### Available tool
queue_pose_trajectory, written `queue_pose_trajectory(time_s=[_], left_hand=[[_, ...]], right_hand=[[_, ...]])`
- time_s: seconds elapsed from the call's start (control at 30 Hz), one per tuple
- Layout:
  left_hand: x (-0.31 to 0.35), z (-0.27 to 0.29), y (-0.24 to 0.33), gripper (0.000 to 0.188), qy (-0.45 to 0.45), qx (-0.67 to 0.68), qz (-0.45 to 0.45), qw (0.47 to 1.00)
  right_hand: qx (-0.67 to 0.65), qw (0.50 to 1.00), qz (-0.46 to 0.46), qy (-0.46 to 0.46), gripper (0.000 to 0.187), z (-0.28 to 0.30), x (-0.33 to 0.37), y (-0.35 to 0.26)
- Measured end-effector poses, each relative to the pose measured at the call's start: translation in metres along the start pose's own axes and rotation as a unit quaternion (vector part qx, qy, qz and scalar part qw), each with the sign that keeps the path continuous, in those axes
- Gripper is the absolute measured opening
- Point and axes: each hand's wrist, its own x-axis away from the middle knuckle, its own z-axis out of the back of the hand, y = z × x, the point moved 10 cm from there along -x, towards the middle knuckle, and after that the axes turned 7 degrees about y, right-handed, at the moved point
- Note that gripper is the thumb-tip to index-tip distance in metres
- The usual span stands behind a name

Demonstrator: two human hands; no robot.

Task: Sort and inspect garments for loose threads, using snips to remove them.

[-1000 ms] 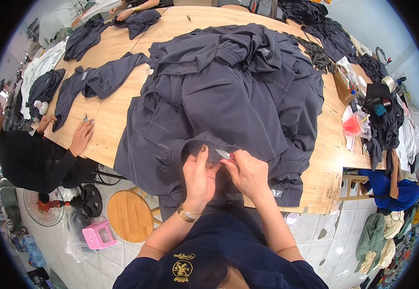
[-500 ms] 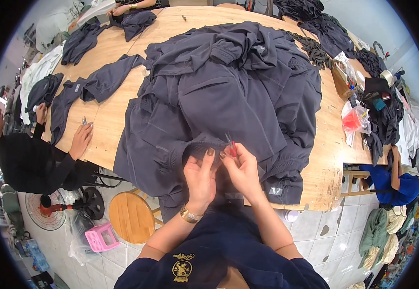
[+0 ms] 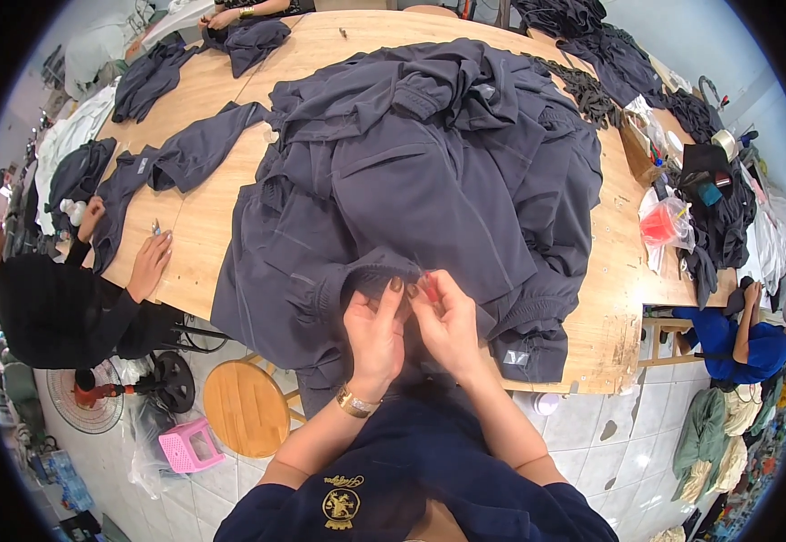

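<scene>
A large heap of dark grey garments (image 3: 429, 199) with elastic bands and stitched pockets lies on the table in front of me. My left hand (image 3: 377, 334) pinches the gathered elastic edge (image 3: 379, 268) of one garment at the near side of the heap. Close beside it, my right hand (image 3: 444, 325) is closed around small red-handled thread snips (image 3: 428, 289), its fingertips almost meeting the left ones at the fabric. Most of the snips, blades included, is hidden by the fingers.
A co-worker in black (image 3: 59, 307) sits at the left, one hand on the wooden table (image 3: 199, 230). Another in blue (image 3: 754, 348) handles dark cloth at the right. Near my left stand a round wooden stool (image 3: 247, 406) and a pink plastic stool (image 3: 191, 444). A red-filled plastic bag (image 3: 664, 224) lies right.
My right hand has turned inward toward the left fingertips, and the snips' blades no longer show. The left co-worker's raised hand has shifted; the right co-worker has lifted dark cloth.
</scene>
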Motion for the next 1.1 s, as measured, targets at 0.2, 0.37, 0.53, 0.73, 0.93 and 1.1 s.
queue_pose_trajectory(time_s=[0.2,0.37,0.53,0.73,0.93,1.1], left_hand=[[-0.006,-0.001,0.001,0.014,-0.014,0.038,0.058,0.997],[-0.01,0.004,0.002,0.014,0.013,0.036,0.097,0.995],[-0.01,0.005,0.004,0.016,0.006,0.028,0.082,0.996],[-0.008,0.001,0.005,0.019,-0.013,0.007,0.056,0.998],[-0.006,-0.004,0.008,0.02,-0.021,-0.007,0.037,0.999],[-0.005,-0.005,0.009,0.019,-0.02,-0.013,0.029,0.999]], right_hand=[[0.052,0.991,0.123,-0.006,0.016,0.006,0.011,-0.023],[0.136,0.982,0.129,0.0,0.025,0.023,0.007,-0.019],[0.286,0.923,0.257,0.01,0.028,0.018,0.01,-0.034],[0.348,0.899,0.266,-0.015,0.027,0.011,0.009,-0.034],[0.355,0.896,0.267,-0.021,0.027,0.01,0.009,-0.036],[0.355,0.897,0.261,-0.021,0.027,0.011,0.007,-0.034]])
